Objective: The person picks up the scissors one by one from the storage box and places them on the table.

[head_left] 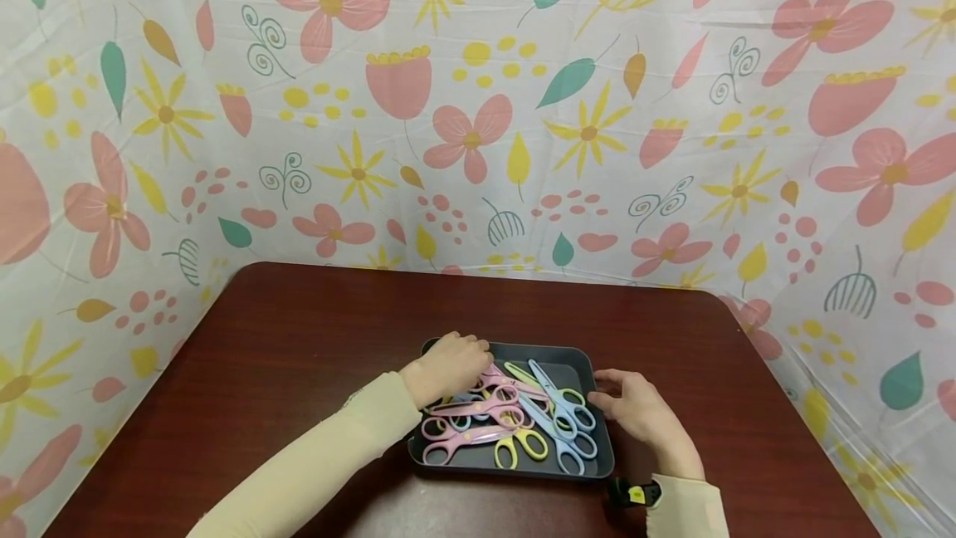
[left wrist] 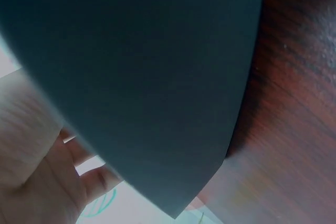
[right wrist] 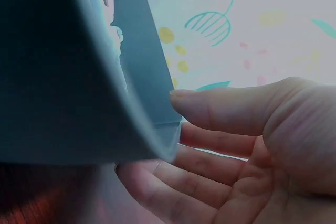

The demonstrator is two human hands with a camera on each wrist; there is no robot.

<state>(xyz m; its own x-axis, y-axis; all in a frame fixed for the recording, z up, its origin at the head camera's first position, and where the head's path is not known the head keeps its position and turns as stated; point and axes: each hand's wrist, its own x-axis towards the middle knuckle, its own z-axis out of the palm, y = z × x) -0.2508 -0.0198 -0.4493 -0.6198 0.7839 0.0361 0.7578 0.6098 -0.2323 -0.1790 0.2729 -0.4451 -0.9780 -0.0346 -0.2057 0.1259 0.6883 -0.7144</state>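
A dark grey tray (head_left: pixel 578 359) holds several pairs of craft scissors. Pink scissors (head_left: pixel 478 408) and yellow-handled scissors (head_left: pixel 523 445) lie in the middle, and light blue scissors (head_left: pixel 562 395) lie on the right. My left hand (head_left: pixel 451 362) reaches over the tray's far left part, its fingers bent down towards the scissors. In the left wrist view the tray wall (left wrist: pixel 147 87) hides those fingertips, so I cannot tell whether they hold anything. My right hand (head_left: pixel 644 412) is at the tray's right side, thumb by the rim and the fingers, fairly straight, along the outside corner (right wrist: pixel 165 148).
The tray stands on a dark red-brown table (head_left: pixel 336 314), towards its near side. A curtain with printed flowers (head_left: pixel 478 139) hangs behind the table and along both sides. A black band with a yellow mark (head_left: pixel 635 494) is at the right wrist.
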